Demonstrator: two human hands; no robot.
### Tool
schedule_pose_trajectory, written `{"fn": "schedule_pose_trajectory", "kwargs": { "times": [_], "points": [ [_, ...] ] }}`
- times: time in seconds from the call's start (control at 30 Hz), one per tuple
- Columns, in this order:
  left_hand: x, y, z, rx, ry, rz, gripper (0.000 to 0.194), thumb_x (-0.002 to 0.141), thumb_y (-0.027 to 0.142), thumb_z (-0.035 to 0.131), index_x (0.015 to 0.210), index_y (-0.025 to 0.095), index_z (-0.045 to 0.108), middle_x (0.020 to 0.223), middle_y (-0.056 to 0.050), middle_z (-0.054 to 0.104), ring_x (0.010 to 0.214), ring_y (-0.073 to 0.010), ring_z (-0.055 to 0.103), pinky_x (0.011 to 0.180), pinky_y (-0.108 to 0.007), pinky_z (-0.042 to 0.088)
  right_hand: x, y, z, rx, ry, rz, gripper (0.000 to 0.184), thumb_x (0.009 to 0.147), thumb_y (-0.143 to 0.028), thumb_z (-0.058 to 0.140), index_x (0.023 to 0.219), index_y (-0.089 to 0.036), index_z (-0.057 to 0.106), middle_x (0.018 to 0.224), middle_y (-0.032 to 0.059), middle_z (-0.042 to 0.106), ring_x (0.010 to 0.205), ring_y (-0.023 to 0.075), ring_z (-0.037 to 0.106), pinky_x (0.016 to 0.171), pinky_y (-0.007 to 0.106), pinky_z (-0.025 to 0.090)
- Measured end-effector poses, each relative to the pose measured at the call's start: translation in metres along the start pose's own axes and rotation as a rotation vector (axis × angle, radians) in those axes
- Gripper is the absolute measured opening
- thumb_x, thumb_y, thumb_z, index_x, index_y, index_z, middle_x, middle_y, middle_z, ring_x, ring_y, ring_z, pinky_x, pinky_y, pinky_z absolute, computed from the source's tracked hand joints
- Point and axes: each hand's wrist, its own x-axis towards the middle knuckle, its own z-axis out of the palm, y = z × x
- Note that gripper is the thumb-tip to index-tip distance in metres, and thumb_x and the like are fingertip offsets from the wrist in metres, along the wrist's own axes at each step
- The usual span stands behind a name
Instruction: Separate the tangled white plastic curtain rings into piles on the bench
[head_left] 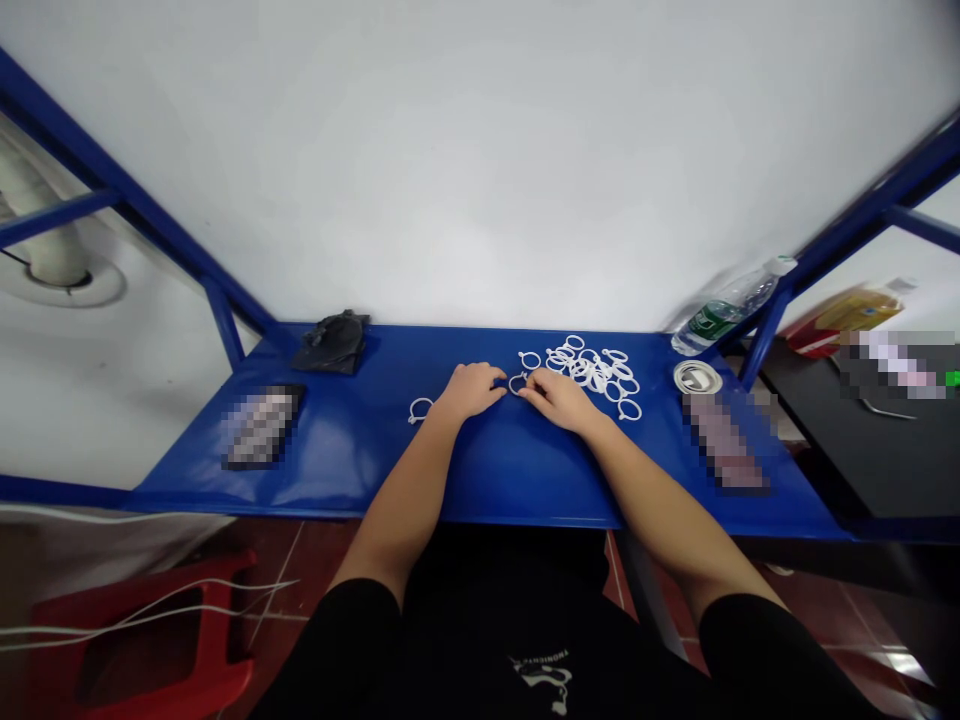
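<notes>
A small white plastic ring (513, 388) with a little loop on its rim is pinched between the thumb and fingers of my right hand (559, 398). Just to its left is my left hand (474, 390), fingers curved, with a gap between thumb and fingertips and nothing visible in it. Beyond my left wrist lies a single white ring (421, 408), partly covered by the wrist. A loose pile of similar white rings (596, 372) spreads to the right of my right hand, and one separate ring (530, 360) lies just behind it.
The blue tabletop (510, 480) meets a white wall. At the back left is a crumpled black plastic bag (332, 342). On the right lie a white tape roll (697, 378) and a leaning water bottle (731, 308). A red stool (202, 640) stands on the floor at left.
</notes>
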Motion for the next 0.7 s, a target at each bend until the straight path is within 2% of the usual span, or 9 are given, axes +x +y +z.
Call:
{"fn": "schedule_pose_trajectory", "kwargs": {
  "times": [0.1, 0.23, 0.37, 0.53, 0.7],
  "points": [
    [0.001, 0.007, 0.004, 0.005, 0.08, 0.0, 0.034, 0.1, 0.031, 0.062, 0.132, 0.027, 0.072, 0.121, -0.01, 0.073, 0.115, -0.0282, 0.067, 0.101, -0.041, 0.048, 0.001, 0.001, 0.0, -0.015, -0.018, 0.007, 0.012, 0.103, -0.032, 0.062, 0.099, -0.022, 0.066, 0.091, 0.0037, 0.071, 0.081, 0.019, 0.063, 0.074, 0.029, 0.043],
    [0.002, 0.025, 0.017, 0.034, 0.128, 0.005, 0.033, 0.103, 0.039, 0.061, 0.131, 0.025, 0.072, 0.125, -0.013, 0.068, 0.12, -0.0313, 0.063, 0.101, -0.043, 0.047, 0.001, 0.002, 0.0, -0.05, -0.009, 0.042, 0.012, 0.102, -0.028, 0.061, 0.108, -0.021, 0.069, 0.095, 0.0048, 0.074, 0.084, 0.0197, 0.066, 0.076, 0.03, 0.045],
    [0.006, 0.034, 0.027, 0.052, 0.089, -0.039, 0.032, 0.106, 0.042, 0.057, 0.126, 0.022, 0.071, 0.122, -0.014, 0.069, 0.117, -0.0316, 0.066, 0.098, -0.042, 0.048, 0.002, 0.007, 0.0, -0.077, 0.048, 0.097, 0.017, 0.101, -0.027, 0.062, 0.114, -0.021, 0.07, 0.097, 0.0056, 0.076, 0.082, 0.0203, 0.067, 0.075, 0.031, 0.046],
    [0.009, 0.028, 0.026, 0.019, 0.057, -0.097, 0.021, 0.106, 0.031, 0.055, 0.107, 0.021, 0.074, 0.111, -0.011, 0.073, 0.105, -0.0281, 0.07, 0.091, -0.039, 0.05, 0.003, 0.009, 0.001, -0.063, 0.071, 0.136, 0.018, 0.1, -0.03, 0.064, 0.113, -0.021, 0.071, 0.096, 0.0056, 0.077, 0.079, 0.0203, 0.067, 0.075, 0.032, 0.046],
    [0.008, 0.031, 0.02, -0.072, 0.242, -0.017, 0.018, 0.105, 0.028, 0.057, 0.103, 0.022, 0.073, 0.114, -0.009, 0.074, 0.11, -0.0249, 0.069, 0.093, -0.037, 0.049, 0.002, 0.007, 0.001, -0.043, 0.111, 0.118, 0.02, 0.101, -0.031, 0.062, 0.116, -0.022, 0.071, 0.097, 0.006, 0.076, 0.081, 0.0209, 0.068, 0.076, 0.033, 0.048]
  ]
}}
